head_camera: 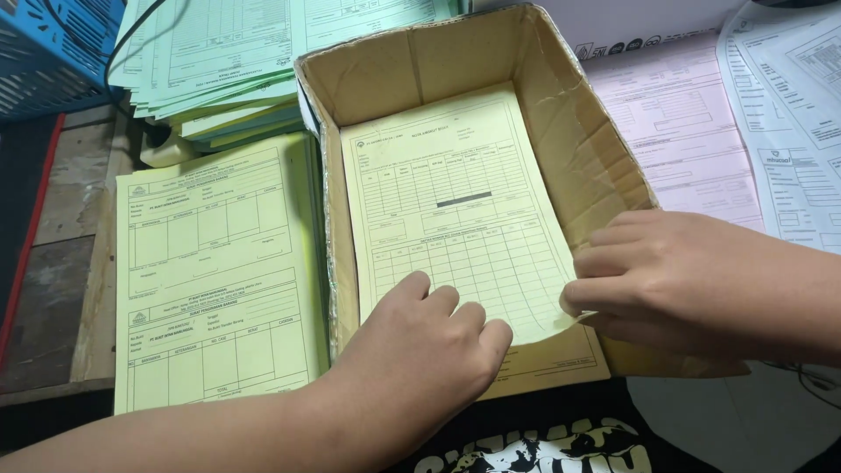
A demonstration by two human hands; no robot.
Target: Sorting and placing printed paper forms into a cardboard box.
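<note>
Head cam: top pale yellow printed form sheet (455, 210) lies on a stack inside the open brown cardboard box (578, 149) mid-desk. Right hand (683, 280) is pinched onto the sheet's near right corner, lifting it a bit. Left hand (429, 342) rests w/ curled fingers on the sheet's near edge, holding nothing. Paper's thin and floppy, prob tears easily, so grab by the corner. Box walls are tight on the sides; open room is upward. Another yellow form pile (219, 280) sits at the box's left, green forms (219, 52) behind, pink sheets (683, 131) on the right.
</note>
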